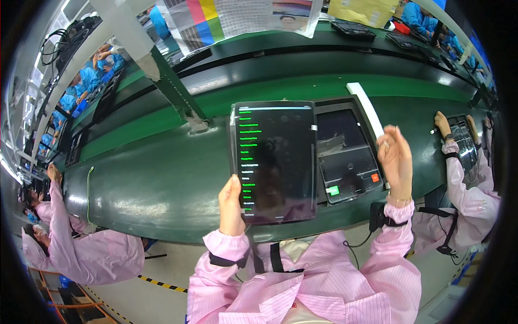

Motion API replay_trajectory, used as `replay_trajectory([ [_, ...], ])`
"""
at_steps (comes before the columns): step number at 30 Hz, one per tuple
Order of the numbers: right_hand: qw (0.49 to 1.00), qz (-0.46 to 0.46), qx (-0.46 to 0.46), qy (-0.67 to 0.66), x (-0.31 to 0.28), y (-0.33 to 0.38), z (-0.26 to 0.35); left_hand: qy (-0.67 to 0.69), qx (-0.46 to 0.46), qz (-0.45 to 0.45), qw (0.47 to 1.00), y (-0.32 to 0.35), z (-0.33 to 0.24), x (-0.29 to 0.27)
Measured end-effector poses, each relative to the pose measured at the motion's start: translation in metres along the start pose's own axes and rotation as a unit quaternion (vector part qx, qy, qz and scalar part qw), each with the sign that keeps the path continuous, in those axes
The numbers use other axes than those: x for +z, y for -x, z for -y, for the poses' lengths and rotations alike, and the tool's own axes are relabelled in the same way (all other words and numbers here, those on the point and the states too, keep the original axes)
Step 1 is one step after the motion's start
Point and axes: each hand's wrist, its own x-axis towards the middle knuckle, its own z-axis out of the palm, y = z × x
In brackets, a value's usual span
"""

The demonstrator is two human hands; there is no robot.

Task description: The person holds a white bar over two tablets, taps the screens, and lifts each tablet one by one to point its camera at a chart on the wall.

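A tablet (276, 162) stands in front of me, its dark screen lit with a column of short green and white text lines. My left hand (232, 202) grips it by the lower left edge, thumb at the front; the other fingers are hidden behind it. To its right a second tablet (348, 151) lies in a black tray (330, 102), with a green and a red patch on its lower screen. My right hand (396, 156) is raised beside that tray, holding nothing, fingers apart and loosely bent. A white strip (367, 108) runs along the tray's right side.
The green workbench (140, 178) curves across the view, with a post (175, 86) rising from it. Printed sheets (237, 24) hang above. At right a co-worker's hands hold another tablet (463, 137); a person in pink (102, 254) sits at left. More black devices (353, 29) lie behind.
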Motion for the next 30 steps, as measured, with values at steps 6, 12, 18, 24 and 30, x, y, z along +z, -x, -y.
replay_trajectory([
  [6, 0.987, -0.021, 0.128, 0.091, -0.045, 0.073, -0.017, 0.026, -0.082, -0.017, 0.996, -0.039, 0.015, -0.008],
  [12, 0.956, 0.028, 0.272, 0.106, -0.057, 0.103, -0.050, 0.008, -0.115, -0.014, 0.993, -0.044, 0.011, -0.006],
  [18, 0.962, -0.039, 0.221, 0.156, -0.039, 0.093, -0.065, -0.003, -0.096, -0.011, 0.995, -0.045, 0.011, -0.003],
  [24, 0.979, -0.038, 0.143, 0.144, -0.036, 0.092, -0.065, -0.104, 0.043, -0.003, 0.994, -0.042, 0.021, -0.010],
  [30, 0.991, -0.097, 0.095, 0.014, -0.002, 0.067, -0.059, -0.083, 0.105, 0.036, 0.990, -0.027, 0.004, -0.001],
])
